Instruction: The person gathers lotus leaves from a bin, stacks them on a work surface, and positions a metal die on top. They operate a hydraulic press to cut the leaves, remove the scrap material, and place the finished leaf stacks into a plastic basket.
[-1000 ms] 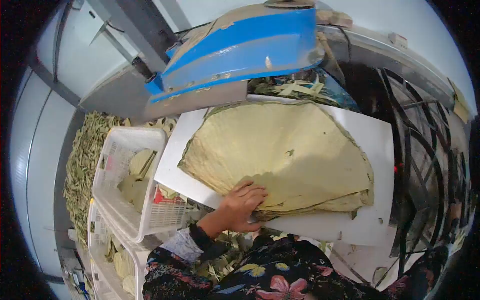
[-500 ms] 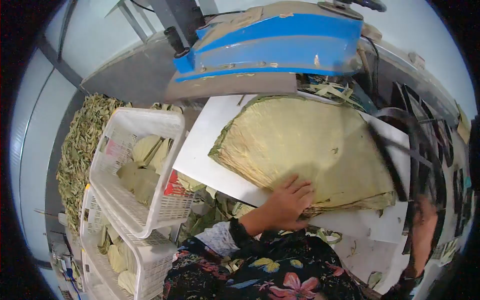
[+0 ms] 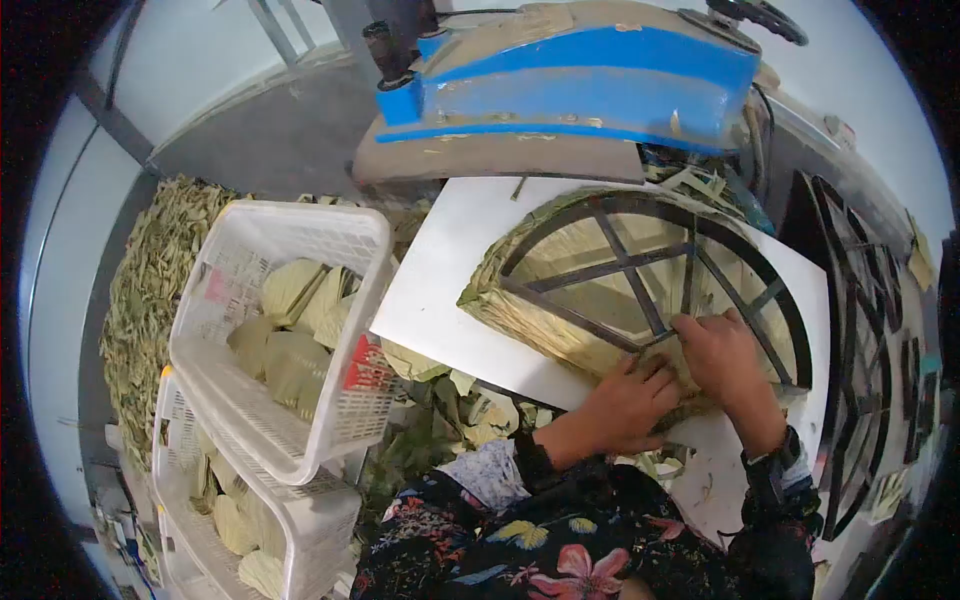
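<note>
A black, fan-shaped metal frame with crossing bars (image 3: 629, 262) lies on top of a stack of large pale-green leaves (image 3: 480, 285). The stack rests on a white board (image 3: 420, 290). My right hand (image 3: 722, 362) has its fingers closed round a bar near the frame's lower edge. Beside it, my left hand (image 3: 625, 408) rests on the near edge of the stack and frame, fingers bent, their tips partly hidden against the leaves.
Behind the board stands a blue machine head (image 3: 590, 85). White baskets (image 3: 215, 350) holding cut leaf pieces are stacked at the left, with a heap of leaves (image 3: 150, 290) beyond them. More black metal frames (image 3: 850, 350) lean at the right.
My right hand has brought the black frame from the right side onto the leaf stack. My left hand stays at the stack's near edge. The view has shifted slightly.
</note>
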The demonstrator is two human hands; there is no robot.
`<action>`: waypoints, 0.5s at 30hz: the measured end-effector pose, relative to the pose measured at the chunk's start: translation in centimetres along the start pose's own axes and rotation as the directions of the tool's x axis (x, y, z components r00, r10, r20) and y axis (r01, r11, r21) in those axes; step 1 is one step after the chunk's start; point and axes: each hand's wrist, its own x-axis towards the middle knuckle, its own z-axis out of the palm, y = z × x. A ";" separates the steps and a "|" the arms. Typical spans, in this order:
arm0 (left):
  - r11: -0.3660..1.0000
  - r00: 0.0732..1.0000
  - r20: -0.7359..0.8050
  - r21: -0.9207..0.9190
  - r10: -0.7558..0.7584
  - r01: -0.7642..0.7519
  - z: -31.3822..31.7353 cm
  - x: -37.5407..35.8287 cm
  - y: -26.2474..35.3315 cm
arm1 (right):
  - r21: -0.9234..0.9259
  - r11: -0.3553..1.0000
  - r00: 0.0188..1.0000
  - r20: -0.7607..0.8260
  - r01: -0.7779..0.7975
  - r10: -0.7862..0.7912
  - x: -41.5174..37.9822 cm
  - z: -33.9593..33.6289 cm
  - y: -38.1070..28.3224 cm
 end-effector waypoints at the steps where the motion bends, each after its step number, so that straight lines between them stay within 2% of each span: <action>1: 0.999 0.998 0.042 -0.007 -0.037 0.037 0.1 0.0 0.1 | 0.000 1.000 1.000 0.004 -0.015 0.015 0.0 0.6 0.2; 3: 0.999 0.994 0.103 -0.030 -0.039 0.042 0.2 0.3 0.2 | -0.024 0.998 0.997 -0.036 0.064 -0.065 -0.6 1.9 1.1; 5: 0.999 0.983 0.179 -0.008 -0.036 0.038 -0.3 0.7 0.2 | -0.046 0.997 0.997 -0.052 0.063 -0.065 -0.9 2.9 1.2; 7: 0.999 0.995 0.087 -0.007 -0.052 0.053 0.4 0.4 0.1 | 0.029 0.996 0.994 -0.068 0.084 -0.081 -0.9 2.3 1.3; 9: 0.999 0.999 0.031 0.029 -0.018 0.017 0.0 0.9 0.2 | -0.061 0.995 0.997 0.016 0.073 -0.072 -0.9 2.6 1.3; 10: 0.999 0.998 0.052 0.005 0.035 -0.035 0.0 1.2 0.5 | -0.055 0.996 0.997 -0.009 0.076 -0.077 -0.8 2.5 1.4; 12: 0.997 0.997 0.045 0.053 -0.062 0.060 0.0 1.5 0.7 | -0.053 0.997 0.997 -0.043 0.057 -0.059 -0.8 2.5 2.0; 14: 0.998 1.000 0.020 0.055 -0.005 0.004 -0.3 1.9 0.8 | -0.007 0.990 0.990 -0.033 0.140 -0.140 -0.7 2.6 2.8; 15: 0.998 0.999 -0.021 0.061 0.027 -0.026 -0.3 2.1 0.9 | -0.007 0.992 0.991 -0.040 0.126 -0.127 -0.6 2.6 3.0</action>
